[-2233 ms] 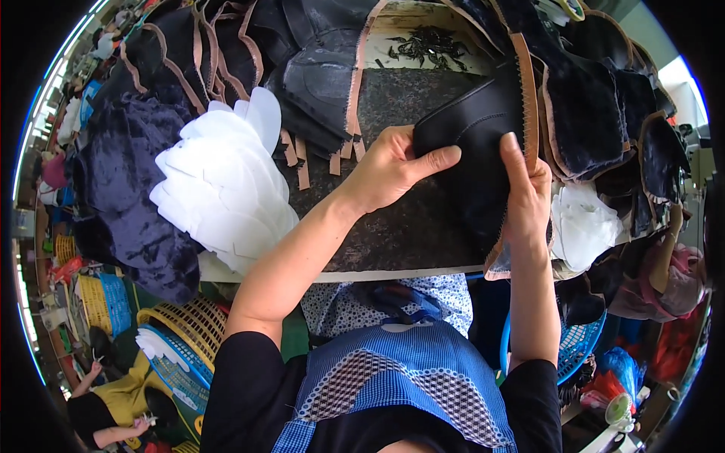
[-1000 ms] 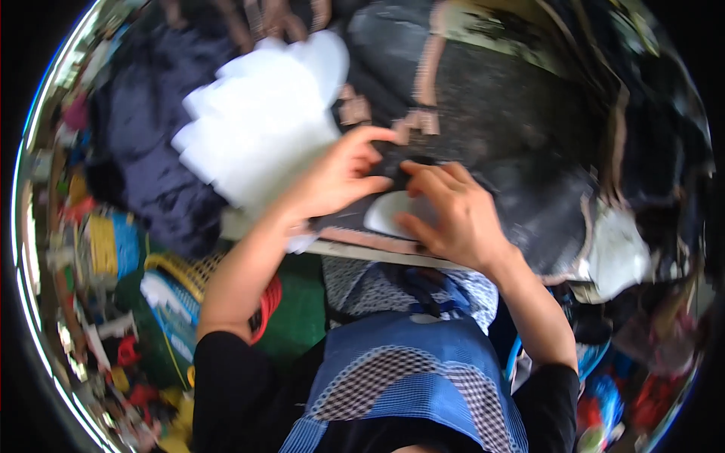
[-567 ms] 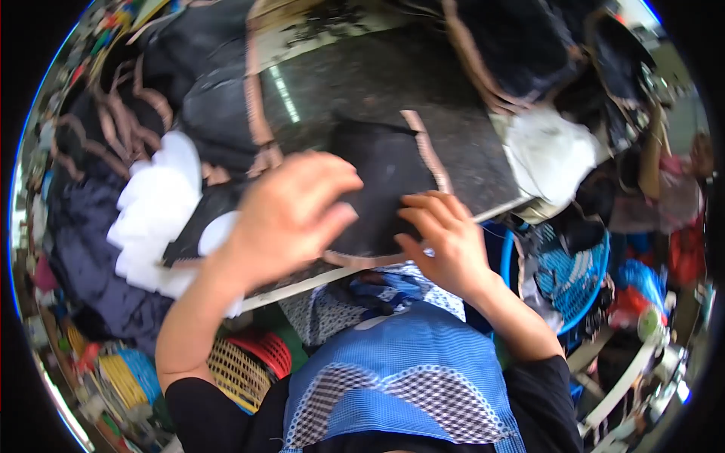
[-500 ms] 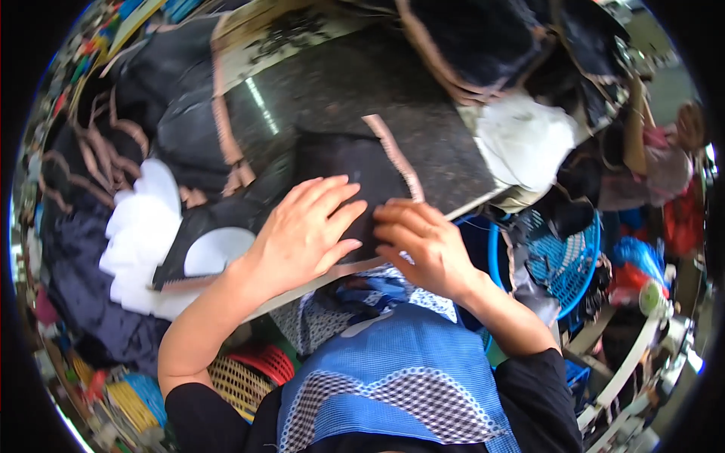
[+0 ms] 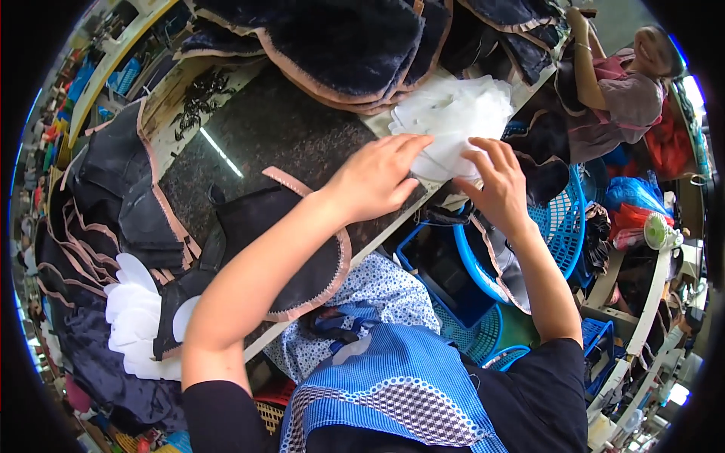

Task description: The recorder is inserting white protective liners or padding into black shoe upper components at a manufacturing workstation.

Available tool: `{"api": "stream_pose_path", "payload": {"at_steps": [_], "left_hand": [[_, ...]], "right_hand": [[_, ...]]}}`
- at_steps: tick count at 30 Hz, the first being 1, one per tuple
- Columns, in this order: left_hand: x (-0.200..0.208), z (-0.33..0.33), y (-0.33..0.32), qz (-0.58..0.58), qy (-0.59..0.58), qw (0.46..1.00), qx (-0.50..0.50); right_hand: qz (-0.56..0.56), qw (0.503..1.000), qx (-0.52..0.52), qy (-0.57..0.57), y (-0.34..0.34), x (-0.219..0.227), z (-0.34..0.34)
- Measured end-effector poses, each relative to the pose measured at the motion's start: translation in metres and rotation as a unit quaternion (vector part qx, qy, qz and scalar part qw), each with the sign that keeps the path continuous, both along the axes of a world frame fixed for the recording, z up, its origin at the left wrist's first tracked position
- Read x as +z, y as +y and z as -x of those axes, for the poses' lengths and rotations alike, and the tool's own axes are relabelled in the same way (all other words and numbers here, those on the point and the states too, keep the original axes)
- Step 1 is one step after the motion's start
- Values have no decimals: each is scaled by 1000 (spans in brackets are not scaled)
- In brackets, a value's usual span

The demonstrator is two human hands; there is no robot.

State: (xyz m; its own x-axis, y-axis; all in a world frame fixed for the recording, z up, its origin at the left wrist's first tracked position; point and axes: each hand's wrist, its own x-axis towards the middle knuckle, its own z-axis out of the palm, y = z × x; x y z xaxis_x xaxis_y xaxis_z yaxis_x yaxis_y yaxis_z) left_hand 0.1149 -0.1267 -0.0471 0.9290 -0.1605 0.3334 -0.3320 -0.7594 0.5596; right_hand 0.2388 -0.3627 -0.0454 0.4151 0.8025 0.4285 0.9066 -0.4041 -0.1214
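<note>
A stack of thin white cut pieces (image 5: pixel 453 113) lies at the right end of the dark stone worktop (image 5: pixel 249 143). My left hand (image 5: pixel 377 177) reaches over the worktop to its near left edge, fingers stretched and thumb apart. On the stack's near right side, my right hand (image 5: pixel 498 185) has its fingertips at the white edge, fingers spread and slightly bent; whether they lift a sheet I cannot tell. Under my left forearm lies a black fabric piece (image 5: pixel 257 219) with pinkish-brown zigzag-edged trim, partly hidden by the arm.
Dark plush pieces with pinkish trim (image 5: pixel 340 45) are piled along the back. To the left lie more black trimmed pieces (image 5: pixel 124 189) and overlapping white pieces (image 5: pixel 132 317). A blue plastic basket (image 5: pixel 570 226) stands right of the worktop. Another person (image 5: pixel 619 106) is at the far right.
Both hands have left the black trimmed piece and moved right and away from me to the white stack. The view has shifted toward the right.
</note>
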Motion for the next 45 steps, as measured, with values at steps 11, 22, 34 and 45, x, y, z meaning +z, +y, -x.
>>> {"api": "stream_pose_path", "payload": {"at_steps": [11, 22, 34, 45], "left_hand": [[-23, -29, -6, -24, 11, 1000, 16], [-16, -31, -7, 12, 53, 998, 24], [69, 0, 8, 433, 95, 896, 30], [88, 69, 11, 351, 42, 921, 164]], "right_hand": [[34, 995, 96, 22, -5, 6, -34], [-322, 941, -107, 0, -26, 56, -59], [-475, 547, 43, 688, 6, 63, 0], [-125, 862, 66, 487, 24, 50, 85]]}}
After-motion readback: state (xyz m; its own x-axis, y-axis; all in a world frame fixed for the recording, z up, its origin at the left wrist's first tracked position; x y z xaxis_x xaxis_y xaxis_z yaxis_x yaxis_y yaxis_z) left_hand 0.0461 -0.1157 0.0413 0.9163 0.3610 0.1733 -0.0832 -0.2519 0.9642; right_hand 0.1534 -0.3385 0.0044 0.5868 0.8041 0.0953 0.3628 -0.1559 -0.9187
